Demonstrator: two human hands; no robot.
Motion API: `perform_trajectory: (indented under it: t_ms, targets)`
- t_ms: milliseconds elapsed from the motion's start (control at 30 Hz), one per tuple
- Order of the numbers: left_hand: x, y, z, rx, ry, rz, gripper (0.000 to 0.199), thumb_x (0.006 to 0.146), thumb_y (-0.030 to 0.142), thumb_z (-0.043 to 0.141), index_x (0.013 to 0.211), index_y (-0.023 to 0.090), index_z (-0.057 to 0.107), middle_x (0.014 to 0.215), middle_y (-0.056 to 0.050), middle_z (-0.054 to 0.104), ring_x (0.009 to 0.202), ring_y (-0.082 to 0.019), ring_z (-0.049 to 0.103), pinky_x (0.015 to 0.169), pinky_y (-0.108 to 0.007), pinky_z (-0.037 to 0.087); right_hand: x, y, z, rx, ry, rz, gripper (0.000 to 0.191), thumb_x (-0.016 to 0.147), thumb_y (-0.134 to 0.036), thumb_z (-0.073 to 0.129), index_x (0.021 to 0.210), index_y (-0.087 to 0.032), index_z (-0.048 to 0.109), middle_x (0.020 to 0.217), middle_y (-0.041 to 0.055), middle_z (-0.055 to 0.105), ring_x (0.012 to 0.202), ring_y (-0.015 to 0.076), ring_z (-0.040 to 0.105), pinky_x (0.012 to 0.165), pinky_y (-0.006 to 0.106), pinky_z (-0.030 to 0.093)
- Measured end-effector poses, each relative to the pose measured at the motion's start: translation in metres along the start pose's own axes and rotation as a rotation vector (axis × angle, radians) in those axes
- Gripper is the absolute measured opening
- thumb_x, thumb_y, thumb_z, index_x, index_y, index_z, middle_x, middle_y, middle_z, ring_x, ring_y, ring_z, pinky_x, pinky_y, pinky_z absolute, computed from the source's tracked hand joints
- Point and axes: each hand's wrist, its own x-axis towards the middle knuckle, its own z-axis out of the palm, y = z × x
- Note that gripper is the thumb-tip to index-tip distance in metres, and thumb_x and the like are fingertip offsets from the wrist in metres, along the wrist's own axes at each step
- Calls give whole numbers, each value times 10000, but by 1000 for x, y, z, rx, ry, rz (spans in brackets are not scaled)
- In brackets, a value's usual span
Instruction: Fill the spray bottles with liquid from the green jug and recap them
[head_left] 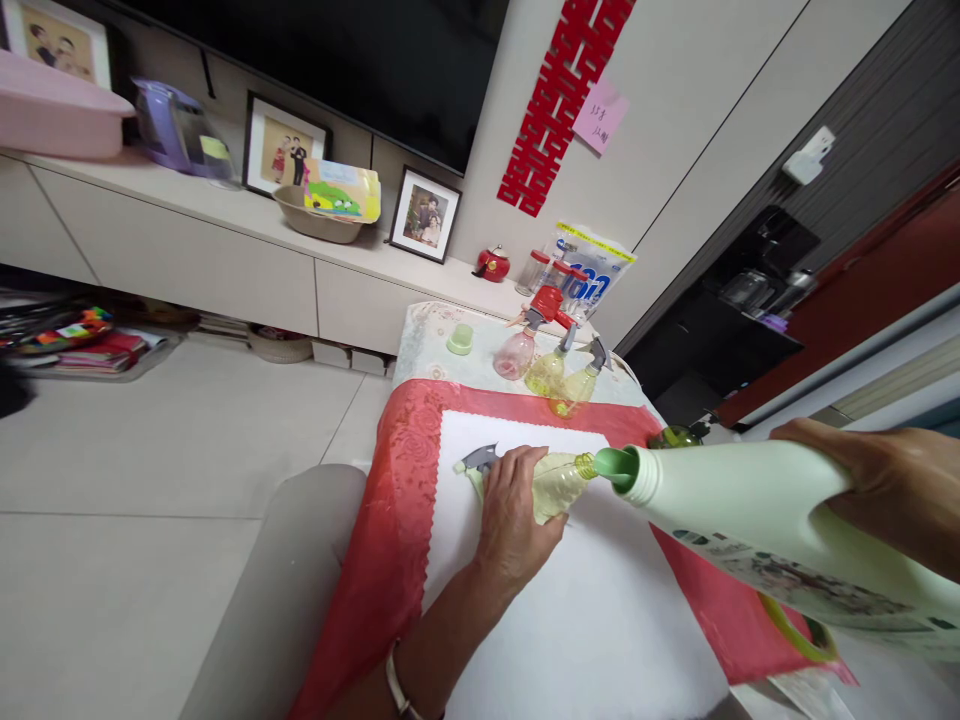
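My left hand [514, 520] is wrapped round a small clear yellow bottle [559, 484], which leans with its open neck towards the right. A large pale green jug [757, 500] lies tipped on its side in the air, its green spout [616, 465] at the mouth of the small bottle. My right hand [892, 485] grips the jug by its handle. Just beyond my left hand, a grey spray head [480, 458] lies on the white sheet [592, 610]. Whether liquid is flowing cannot be made out.
Spray bottles, one pink [514, 354] and two yellow [574, 390], stand at the table's far end beside a green cap [460, 339]. A roll of yellow-green tape [799, 630] lies at right. A grey stool or seat [277, 590] is at left.
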Motion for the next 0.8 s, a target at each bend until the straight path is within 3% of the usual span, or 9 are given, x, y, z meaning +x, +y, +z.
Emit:
perform_trajectory:
  t_ms: [800]
  targets:
    - [-1, -1, 2, 4, 10, 12, 700, 628, 26, 675, 1270, 217, 471, 1230, -99, 584, 1190, -313, 543, 1035, -537, 441, 4, 4, 5, -52, 96, -14, 474, 563, -249, 557, 977, -446, 674, 669, -24, 669, 653, 299, 676, 468, 299, 354]
